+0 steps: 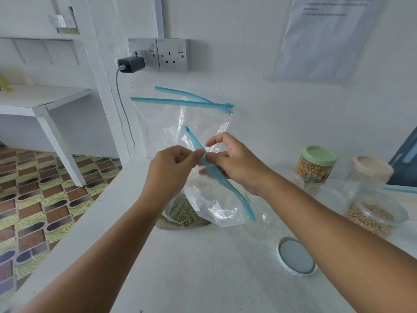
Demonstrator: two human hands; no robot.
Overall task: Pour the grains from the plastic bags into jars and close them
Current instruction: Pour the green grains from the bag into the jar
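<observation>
The left hand (174, 164) and the right hand (228, 161) meet in the middle of the frame, and both pinch the blue zip strip (212, 171) of a clear plastic bag (203, 199). The fingertips of the two hands almost touch each other on the strip. The strip runs as a long thin line from the upper left, above the hands, to the lower right, below the right wrist. So its long axis goes slanted across the hands, and each hand holds one side of it; I judge that the next move is to pull the two lips apart.

Nearest to the camera, at the lower right, a round white lid (296, 257) lies flat on the white counter (191, 267). The bag hangs down from the hands and its bottom rests on the counter. It is thin, soft and wrinkled, and small green grains (180, 214) fill the bottom of it. Just right of the bag stands a clear jar (259, 211); it is hard to see.

At the right edge an open jar (375, 213) holds pale yellow grains. Behind it stand a jar with a green lid (317, 164) and a jar with a pink lid (370, 171). Far behind, an empty bag (162, 123) leans on the wall with its zip open.
</observation>
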